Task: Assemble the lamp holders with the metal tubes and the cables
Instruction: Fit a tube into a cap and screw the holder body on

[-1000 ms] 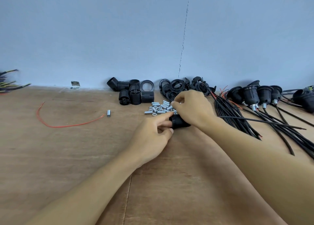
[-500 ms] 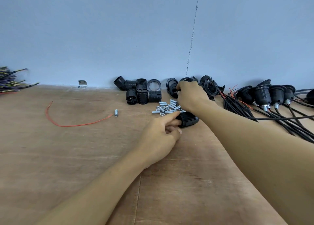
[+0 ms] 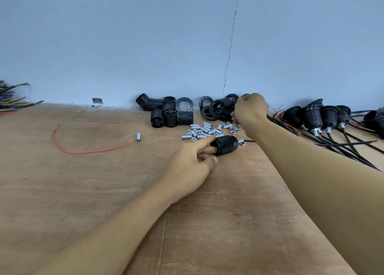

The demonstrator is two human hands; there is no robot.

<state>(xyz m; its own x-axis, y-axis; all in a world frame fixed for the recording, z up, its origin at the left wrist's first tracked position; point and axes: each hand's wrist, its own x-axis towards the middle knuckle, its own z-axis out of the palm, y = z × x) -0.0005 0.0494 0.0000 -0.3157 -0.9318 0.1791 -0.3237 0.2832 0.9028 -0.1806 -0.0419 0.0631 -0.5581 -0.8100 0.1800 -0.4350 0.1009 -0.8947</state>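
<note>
Head cam view, looking down at a wooden table [image 3: 104,191] pushed against a blue wall. Left hand [image 3: 191,160] sits about centre frame, gripping a black lamp holder [image 3: 225,144] that lies on its side on the wood, index finger stretched along the top and the other fingers curled at its open end. A short metal tube [image 3: 241,141] pokes out of the holder's right end, with a thin black cable [image 3: 250,141] running off to the right from it. Right hand [image 3: 250,108] is up by the wall, a bit right of centre, fingers curled down into a pile of black rings [image 3: 216,108]; honestly can't tell if it's actually pinching one. Between the two hands there's a scatter of loose metal tubes [image 3: 205,130] and small nuts [image 3: 233,129]. Just left of the rings is a cluster of bare holder bodies [image 3: 170,113]. Over at the right edge, a row of finished holders [image 3: 311,117] with black cables [image 3: 342,144] fanning toward the lower right. Left side has a curled red wire [image 3: 83,148] with a single tube [image 3: 138,138] beside its end, and a wire bundle [image 3: 10,100] at the far left edge.
</note>
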